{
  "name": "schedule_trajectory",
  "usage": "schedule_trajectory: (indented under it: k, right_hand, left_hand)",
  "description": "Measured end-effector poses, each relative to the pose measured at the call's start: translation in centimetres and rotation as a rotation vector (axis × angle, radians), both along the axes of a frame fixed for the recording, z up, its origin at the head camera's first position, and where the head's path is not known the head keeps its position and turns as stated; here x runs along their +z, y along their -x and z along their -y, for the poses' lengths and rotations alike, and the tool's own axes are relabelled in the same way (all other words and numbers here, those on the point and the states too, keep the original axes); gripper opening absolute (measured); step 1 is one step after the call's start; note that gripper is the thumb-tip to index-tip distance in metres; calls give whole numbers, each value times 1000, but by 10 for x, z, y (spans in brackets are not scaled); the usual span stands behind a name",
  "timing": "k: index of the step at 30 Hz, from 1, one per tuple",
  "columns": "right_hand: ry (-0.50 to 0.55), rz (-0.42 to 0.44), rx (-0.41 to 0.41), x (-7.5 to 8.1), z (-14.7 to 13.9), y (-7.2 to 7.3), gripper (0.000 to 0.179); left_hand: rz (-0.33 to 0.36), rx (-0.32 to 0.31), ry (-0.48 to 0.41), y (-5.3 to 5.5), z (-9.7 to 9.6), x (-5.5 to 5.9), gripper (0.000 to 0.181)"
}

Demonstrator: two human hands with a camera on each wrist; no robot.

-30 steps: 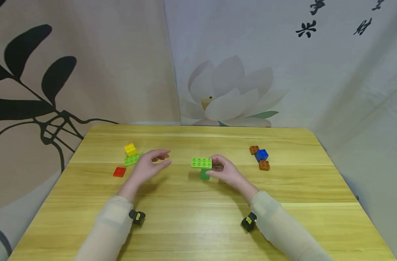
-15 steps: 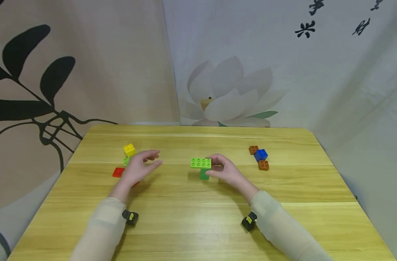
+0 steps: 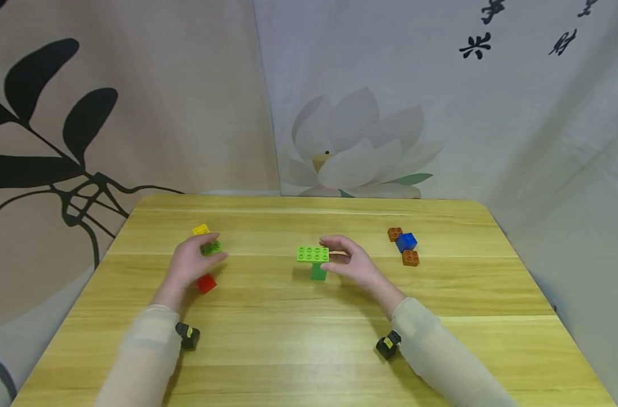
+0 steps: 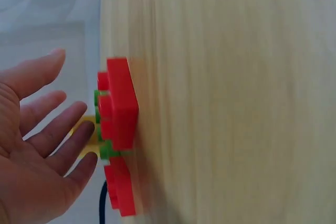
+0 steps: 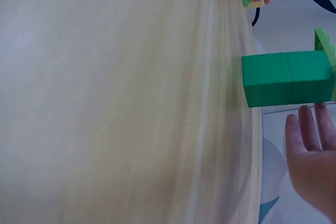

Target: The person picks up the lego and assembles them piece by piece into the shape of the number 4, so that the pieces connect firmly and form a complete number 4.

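In the head view my left hand (image 3: 192, 261) hovers, fingers spread, over a lime-green brick (image 3: 210, 247). The left wrist view shows its fingers apart from two red bricks (image 4: 124, 106), with green studs and a yellow brick (image 4: 88, 135) behind. My right hand (image 3: 353, 263) is beside an upright stack: two dark green bricks (image 5: 286, 78) under a wide lime-green brick (image 3: 313, 254). Its fingers are straight in the right wrist view, fingertips right at the stack's edge, thumb hidden. The second red brick is hidden behind my left hand in the head view.
Two brown bricks (image 3: 410, 258) and a blue brick (image 3: 407, 242) lie close together at the right of the wooden table (image 3: 309, 350). A printed cloth (image 3: 212, 113) hangs behind the table's far edge. Black cameras (image 3: 387, 345) sit on both wrists.
My left hand has moved left to the lime-green brick, uncovering one red brick and covering the other. My right hand's fingers have loosened from the stack, which stays in place.
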State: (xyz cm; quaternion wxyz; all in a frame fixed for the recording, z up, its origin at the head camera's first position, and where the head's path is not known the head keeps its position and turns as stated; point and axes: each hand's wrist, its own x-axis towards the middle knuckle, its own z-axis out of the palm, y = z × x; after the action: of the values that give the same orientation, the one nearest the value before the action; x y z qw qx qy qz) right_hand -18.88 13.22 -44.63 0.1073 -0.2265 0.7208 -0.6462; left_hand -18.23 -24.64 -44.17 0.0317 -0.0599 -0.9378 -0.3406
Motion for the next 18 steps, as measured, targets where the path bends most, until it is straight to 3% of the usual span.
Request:
schedule_trajectory:
  k: [6,18]
  right_hand:
    - [-14,12,-14,16,2,-9,52]
    - [-86,33,-76,21,4,-13,40]
  left_hand:
    - [41,27,19,2,8,0,56]
    - [63,18,27,4,22,-1,57]
